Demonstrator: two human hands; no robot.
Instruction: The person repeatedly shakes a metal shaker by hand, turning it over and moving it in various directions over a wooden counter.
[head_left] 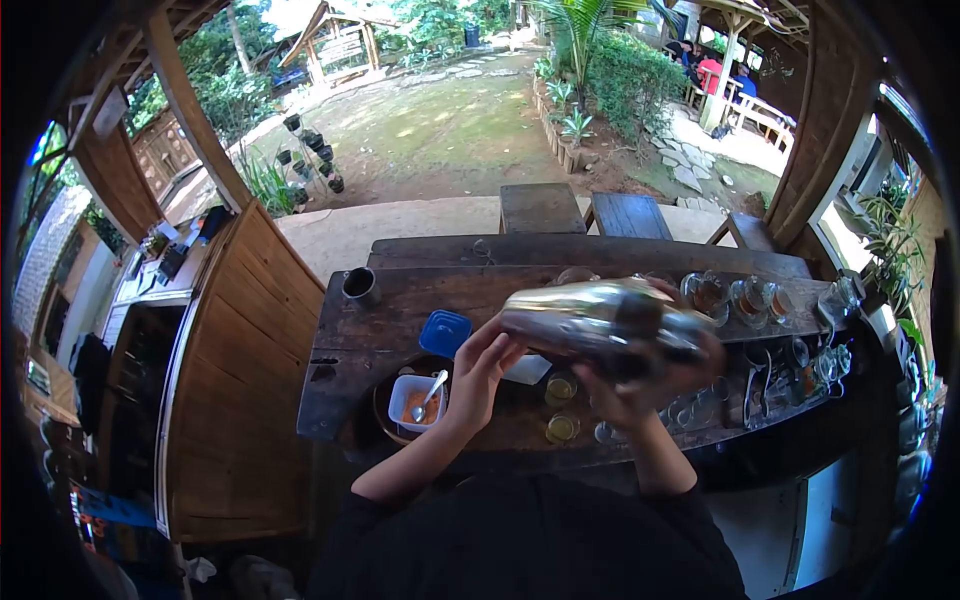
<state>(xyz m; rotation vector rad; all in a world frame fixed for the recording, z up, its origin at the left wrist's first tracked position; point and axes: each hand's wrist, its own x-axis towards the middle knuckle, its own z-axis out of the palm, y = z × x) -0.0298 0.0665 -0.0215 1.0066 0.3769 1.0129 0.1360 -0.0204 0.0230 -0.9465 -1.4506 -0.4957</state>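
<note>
A shiny metal cocktail shaker [570, 315] is held up on its side in front of me, above the wooden counter. My left hand [483, 362] is closed around its left end, with the fingers partly hidden behind it. Around the right end wraps my right hand [635, 395], smeared by motion. Below my left hand is a white plastic tub [398, 411] of orange-brown stuff, a spoon [432, 392] resting in it. Its likely blue lid [445, 333] lies behind. Two small glasses [562, 388] of yellowish liquid stand beneath the shaker.
On the dark wooden counter [335, 300], a dark mug [360, 286] stands at the left back. Several glass jars [706, 292] line the right side, with more glassware [832, 362] near the right end. Stools [630, 216] stand beyond. A wooden cabinet [225, 390] is at my left.
</note>
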